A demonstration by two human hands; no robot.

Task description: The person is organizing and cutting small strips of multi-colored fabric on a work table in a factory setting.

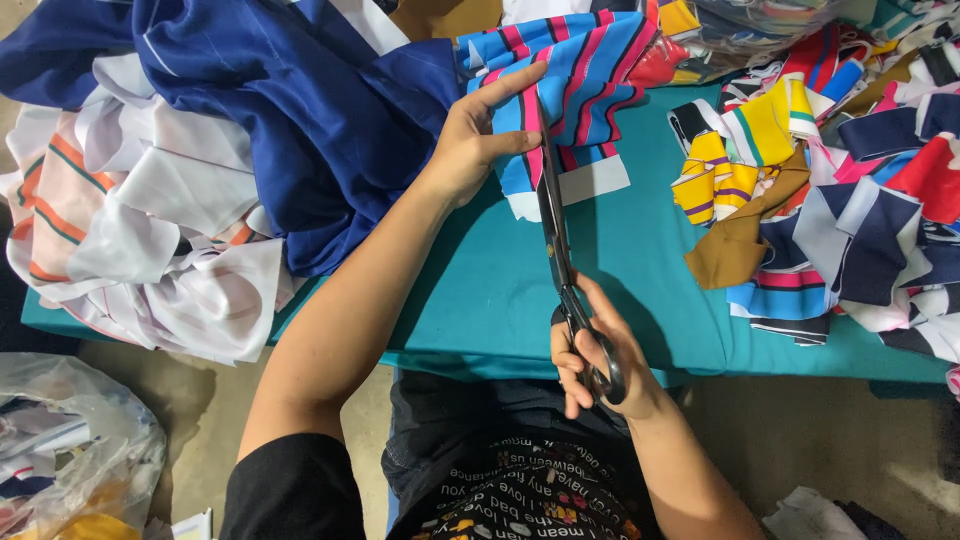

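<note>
Pointing far, scissors (556, 225) run near-to-far; right hand (600, 355) closed on handles, left hand (478, 140) pinching striped cloth (575, 75) over teal tabletop (650, 270).

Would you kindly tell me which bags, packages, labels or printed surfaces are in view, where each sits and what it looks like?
Clear plastic bag: floor, lower left; crumpled, holding mixed cloth scraps.
Clear plastic bags: top edge, right of centre, behind the striped fabric; shiny, holding coloured cloth.
Printed shirt: on the person, bottom centre; black with rows of white lettering.
No signs or screens.
</note>
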